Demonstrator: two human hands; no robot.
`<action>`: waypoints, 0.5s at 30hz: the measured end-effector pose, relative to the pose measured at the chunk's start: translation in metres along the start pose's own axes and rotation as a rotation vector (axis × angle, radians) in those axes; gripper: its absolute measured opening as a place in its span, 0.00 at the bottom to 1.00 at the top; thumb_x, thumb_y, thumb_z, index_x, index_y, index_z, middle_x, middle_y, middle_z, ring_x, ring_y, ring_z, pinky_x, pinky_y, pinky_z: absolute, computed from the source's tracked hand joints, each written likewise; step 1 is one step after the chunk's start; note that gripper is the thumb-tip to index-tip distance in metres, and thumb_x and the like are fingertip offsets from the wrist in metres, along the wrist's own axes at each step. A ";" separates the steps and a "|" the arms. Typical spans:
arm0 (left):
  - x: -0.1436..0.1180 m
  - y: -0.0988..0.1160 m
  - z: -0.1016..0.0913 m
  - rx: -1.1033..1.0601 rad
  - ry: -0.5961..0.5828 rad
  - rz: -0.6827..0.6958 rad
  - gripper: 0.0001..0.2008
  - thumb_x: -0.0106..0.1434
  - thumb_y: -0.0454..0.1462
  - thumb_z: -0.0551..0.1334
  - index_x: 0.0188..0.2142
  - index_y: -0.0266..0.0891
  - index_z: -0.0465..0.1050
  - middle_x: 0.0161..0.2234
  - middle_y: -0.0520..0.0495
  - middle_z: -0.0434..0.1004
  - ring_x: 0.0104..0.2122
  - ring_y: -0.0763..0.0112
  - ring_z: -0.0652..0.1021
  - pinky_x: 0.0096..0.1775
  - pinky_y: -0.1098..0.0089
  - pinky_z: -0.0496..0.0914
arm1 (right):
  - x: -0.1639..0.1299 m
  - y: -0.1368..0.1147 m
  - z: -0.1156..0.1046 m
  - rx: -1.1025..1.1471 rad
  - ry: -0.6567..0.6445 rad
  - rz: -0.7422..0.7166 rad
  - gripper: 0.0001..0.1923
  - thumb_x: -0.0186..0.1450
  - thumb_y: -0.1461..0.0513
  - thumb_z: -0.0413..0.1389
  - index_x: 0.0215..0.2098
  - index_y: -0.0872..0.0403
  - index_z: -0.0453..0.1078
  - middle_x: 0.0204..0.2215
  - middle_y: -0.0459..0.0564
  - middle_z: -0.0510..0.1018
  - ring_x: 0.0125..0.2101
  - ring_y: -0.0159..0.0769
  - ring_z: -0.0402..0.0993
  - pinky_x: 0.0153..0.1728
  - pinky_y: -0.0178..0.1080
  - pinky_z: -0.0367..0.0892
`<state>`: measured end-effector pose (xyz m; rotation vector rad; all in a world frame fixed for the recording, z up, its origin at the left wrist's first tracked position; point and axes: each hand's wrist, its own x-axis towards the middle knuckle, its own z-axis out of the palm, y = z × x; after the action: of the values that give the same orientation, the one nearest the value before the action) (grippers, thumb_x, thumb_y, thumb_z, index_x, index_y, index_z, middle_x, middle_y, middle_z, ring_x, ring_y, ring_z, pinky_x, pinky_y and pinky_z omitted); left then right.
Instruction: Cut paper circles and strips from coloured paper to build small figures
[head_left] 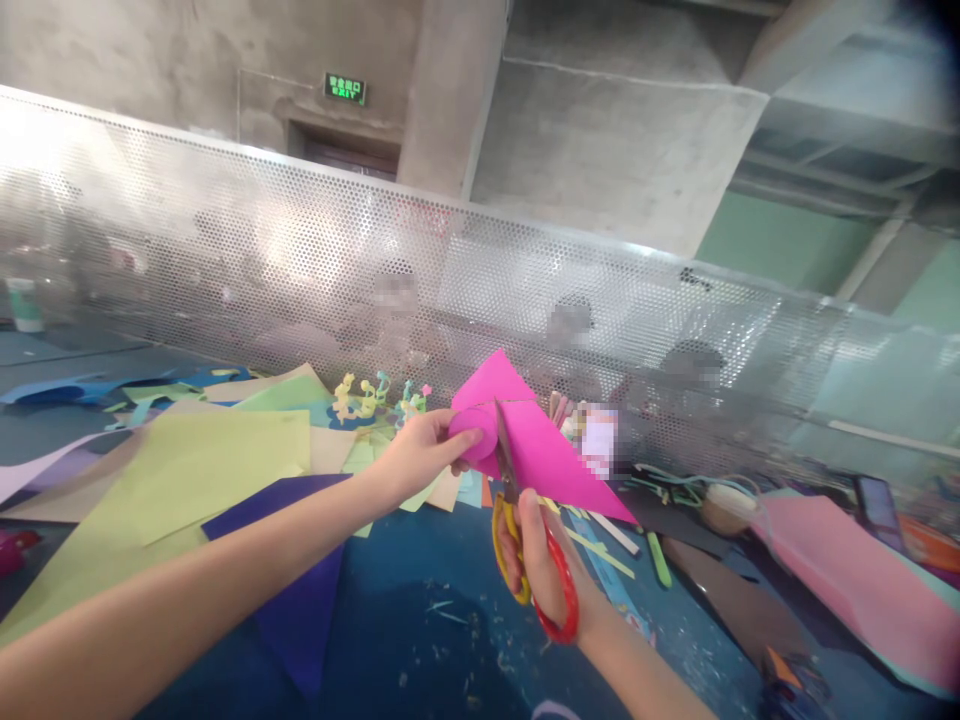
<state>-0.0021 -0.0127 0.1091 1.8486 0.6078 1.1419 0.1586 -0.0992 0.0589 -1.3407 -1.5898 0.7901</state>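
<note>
My left hand [426, 452] pinches paper [541, 445], right hand [546, 560] holds scissors [508, 475]. Paper likely light, flimsy (I'd expect creases); best pinched near an edge.

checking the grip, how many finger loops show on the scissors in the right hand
2: a yellow loop on the picture's left and a red loop on its right. The right hand hides parts of them.

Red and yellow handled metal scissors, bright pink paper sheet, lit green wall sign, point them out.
Red and yellow handled metal scissors [510, 480], head view: base of the blades.
Bright pink paper sheet [550, 453], head view: area right of blades.
Lit green wall sign [345, 89], head view: lettered face.
</note>
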 end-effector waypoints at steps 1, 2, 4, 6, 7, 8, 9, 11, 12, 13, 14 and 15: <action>0.000 0.001 0.000 -0.009 -0.006 -0.001 0.12 0.60 0.41 0.56 0.24 0.37 0.67 0.19 0.53 0.66 0.20 0.76 0.67 0.26 0.74 0.61 | 0.000 -0.003 0.000 -0.005 0.005 -0.007 0.29 0.66 0.45 0.33 0.15 0.51 0.53 0.09 0.43 0.56 0.12 0.31 0.57 0.18 0.36 0.57; -0.001 0.003 -0.001 -0.019 -0.012 -0.005 0.12 0.60 0.41 0.56 0.24 0.37 0.66 0.19 0.53 0.65 0.20 0.76 0.67 0.26 0.74 0.61 | -0.001 -0.006 0.000 -0.011 0.016 -0.012 0.29 0.65 0.44 0.34 0.15 0.51 0.52 0.08 0.42 0.55 0.11 0.31 0.56 0.17 0.36 0.56; -0.001 0.004 -0.001 -0.037 -0.021 -0.021 0.12 0.60 0.41 0.56 0.25 0.37 0.66 0.19 0.54 0.65 0.20 0.76 0.66 0.26 0.74 0.60 | -0.002 -0.012 0.001 -0.013 0.049 -0.011 0.28 0.64 0.43 0.35 0.15 0.51 0.51 0.08 0.41 0.54 0.11 0.29 0.54 0.15 0.35 0.53; 0.000 0.004 -0.002 -0.043 -0.023 -0.027 0.11 0.60 0.41 0.56 0.25 0.37 0.66 0.19 0.54 0.64 0.20 0.77 0.66 0.25 0.74 0.60 | -0.002 -0.015 0.003 0.014 0.075 0.009 0.27 0.63 0.42 0.37 0.17 0.51 0.51 0.09 0.40 0.53 0.10 0.28 0.52 0.14 0.33 0.51; 0.000 0.004 -0.002 -0.043 -0.026 -0.027 0.11 0.60 0.40 0.56 0.25 0.36 0.66 0.19 0.54 0.64 0.20 0.77 0.66 0.25 0.74 0.60 | -0.002 -0.015 0.003 0.032 0.079 0.020 0.27 0.63 0.41 0.37 0.18 0.51 0.50 0.10 0.39 0.53 0.10 0.27 0.51 0.13 0.33 0.50; 0.001 0.004 -0.003 -0.041 -0.029 -0.027 0.11 0.61 0.40 0.56 0.25 0.36 0.66 0.19 0.53 0.64 0.20 0.77 0.65 0.25 0.74 0.59 | -0.002 -0.015 0.003 0.046 0.081 0.031 0.27 0.62 0.41 0.38 0.18 0.51 0.50 0.10 0.39 0.53 0.10 0.27 0.51 0.12 0.32 0.49; 0.001 0.003 -0.003 -0.039 -0.031 -0.027 0.11 0.61 0.40 0.56 0.25 0.36 0.66 0.19 0.53 0.64 0.20 0.77 0.65 0.25 0.74 0.59 | -0.002 -0.014 0.004 0.053 0.082 0.040 0.27 0.62 0.41 0.38 0.18 0.51 0.50 0.10 0.39 0.52 0.10 0.26 0.50 0.11 0.32 0.48; 0.001 0.002 -0.004 -0.037 -0.037 -0.030 0.11 0.60 0.39 0.56 0.24 0.36 0.65 0.19 0.54 0.64 0.20 0.77 0.65 0.25 0.74 0.59 | -0.001 -0.013 0.003 0.045 0.076 0.055 0.27 0.61 0.40 0.38 0.18 0.51 0.50 0.10 0.38 0.51 0.10 0.26 0.49 0.10 0.31 0.47; 0.001 0.001 -0.004 -0.035 -0.037 -0.031 0.11 0.60 0.39 0.56 0.24 0.36 0.65 0.19 0.54 0.64 0.21 0.77 0.65 0.25 0.74 0.59 | -0.001 -0.013 0.003 0.034 0.071 0.062 0.27 0.61 0.40 0.38 0.18 0.51 0.50 0.10 0.38 0.50 0.10 0.26 0.49 0.10 0.31 0.47; 0.001 0.001 -0.005 -0.033 -0.036 -0.031 0.11 0.60 0.39 0.56 0.24 0.36 0.65 0.19 0.54 0.63 0.21 0.78 0.65 0.26 0.74 0.59 | -0.001 -0.013 0.002 0.023 0.066 0.068 0.27 0.61 0.40 0.38 0.18 0.51 0.50 0.10 0.38 0.50 0.10 0.25 0.48 0.10 0.30 0.47; 0.002 0.001 -0.006 -0.029 -0.036 -0.029 0.11 0.60 0.39 0.56 0.25 0.36 0.65 0.20 0.54 0.63 0.21 0.78 0.65 0.26 0.74 0.60 | -0.001 -0.013 0.001 0.013 0.064 0.071 0.27 0.61 0.40 0.38 0.18 0.51 0.50 0.10 0.38 0.51 0.10 0.25 0.48 0.10 0.30 0.47; 0.002 0.001 -0.006 -0.027 -0.037 -0.025 0.10 0.61 0.39 0.55 0.25 0.36 0.66 0.20 0.54 0.63 0.21 0.78 0.65 0.26 0.74 0.60 | -0.001 -0.013 0.000 0.006 0.062 0.075 0.27 0.61 0.40 0.38 0.18 0.51 0.50 0.10 0.38 0.51 0.10 0.25 0.48 0.10 0.30 0.47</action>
<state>-0.0069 -0.0091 0.1121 1.8303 0.5902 1.0916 0.1527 -0.1030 0.0704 -1.4139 -1.4956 0.7907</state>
